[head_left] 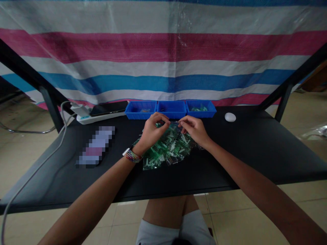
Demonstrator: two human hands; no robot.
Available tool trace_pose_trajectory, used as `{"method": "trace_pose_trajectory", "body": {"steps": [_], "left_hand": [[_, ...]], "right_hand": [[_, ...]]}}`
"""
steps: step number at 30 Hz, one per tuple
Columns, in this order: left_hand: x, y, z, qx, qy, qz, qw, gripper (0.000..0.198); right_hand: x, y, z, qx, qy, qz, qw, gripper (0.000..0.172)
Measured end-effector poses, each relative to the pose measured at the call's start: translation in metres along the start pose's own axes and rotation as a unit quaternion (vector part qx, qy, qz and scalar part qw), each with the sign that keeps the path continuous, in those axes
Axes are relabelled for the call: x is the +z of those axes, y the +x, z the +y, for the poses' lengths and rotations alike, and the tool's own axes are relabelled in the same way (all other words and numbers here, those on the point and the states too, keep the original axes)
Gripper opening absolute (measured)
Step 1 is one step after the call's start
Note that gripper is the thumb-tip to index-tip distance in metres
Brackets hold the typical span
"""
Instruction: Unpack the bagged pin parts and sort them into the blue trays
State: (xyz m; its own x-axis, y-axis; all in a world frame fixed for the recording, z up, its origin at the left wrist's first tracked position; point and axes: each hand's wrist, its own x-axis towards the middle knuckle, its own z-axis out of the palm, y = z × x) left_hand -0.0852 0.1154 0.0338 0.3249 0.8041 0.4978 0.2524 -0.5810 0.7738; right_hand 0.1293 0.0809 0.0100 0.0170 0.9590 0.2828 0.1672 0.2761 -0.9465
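Note:
My left hand (154, 131) and my right hand (194, 129) face each other just in front of the blue bins. Thumb and fingers of each are pinched together. Between the fingertips stretches the upper edge of a small clear plastic bag (174, 122), gripped at both ends; what it contains is hard to make out. Beneath my hands lies a pile of small clear bags (163, 149) with green and white pieces inside. A white band and a beaded bracelet (133, 156) circle my left wrist.
Three joined blue bins (171, 109) stand at the table's back; the right one holds green pieces, the left a few small parts. A white mouse-shaped object (230, 117) is at right. At left are a phone (97, 146), a power strip (102, 117) and a cable (51, 156).

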Motion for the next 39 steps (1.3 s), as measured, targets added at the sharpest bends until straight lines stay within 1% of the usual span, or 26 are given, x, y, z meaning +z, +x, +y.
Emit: {"method": "trace_pose_trajectory", "body": {"steps": [3,5,9,12,16,20,22,25,29,34,39], "left_hand": [[0.000,0.000,0.000,0.010,-0.002,-0.001,1.000,0.015],[0.000,0.000,0.000,0.012,0.001,-0.001,1.000,0.014],[-0.001,0.000,0.001,-0.003,0.005,-0.015,1.000,0.013],[-0.002,0.001,0.001,-0.013,-0.003,-0.032,0.999,0.012],[-0.003,0.000,0.001,-0.007,-0.017,-0.037,0.999,0.011],[-0.003,-0.001,0.001,-0.007,0.001,-0.042,0.999,0.010],[-0.004,-0.001,0.000,-0.010,-0.003,-0.050,0.999,0.011],[-0.004,-0.001,-0.003,-0.020,-0.027,-0.060,0.998,0.017],[-0.004,-0.001,-0.007,-0.030,-0.032,-0.053,0.998,0.023],[-0.003,-0.001,-0.006,0.022,-0.032,-0.050,0.998,0.014],[-0.001,0.000,-0.005,0.022,-0.030,-0.038,0.999,0.007]], "right_hand": [[0.000,0.001,0.001,0.009,0.007,-0.005,1.000,0.029],[-0.001,0.001,0.001,0.007,0.010,-0.005,1.000,0.031],[-0.001,0.000,-0.001,0.008,0.030,-0.002,1.000,0.028],[-0.001,-0.001,-0.003,0.017,0.038,-0.012,0.999,0.029],[-0.002,-0.002,-0.007,0.016,0.043,-0.022,0.999,0.032],[-0.001,-0.002,-0.008,0.008,0.043,-0.010,0.999,0.028],[0.000,-0.002,-0.008,0.005,0.046,-0.005,0.999,0.026],[0.000,-0.003,-0.009,-0.003,0.045,0.001,0.999,0.029],[-0.001,-0.003,-0.011,-0.006,0.049,0.002,0.999,0.029],[0.000,-0.003,-0.012,0.004,0.065,0.002,0.998,0.024],[0.000,-0.002,-0.011,0.033,0.122,-0.011,0.992,0.028]]}}
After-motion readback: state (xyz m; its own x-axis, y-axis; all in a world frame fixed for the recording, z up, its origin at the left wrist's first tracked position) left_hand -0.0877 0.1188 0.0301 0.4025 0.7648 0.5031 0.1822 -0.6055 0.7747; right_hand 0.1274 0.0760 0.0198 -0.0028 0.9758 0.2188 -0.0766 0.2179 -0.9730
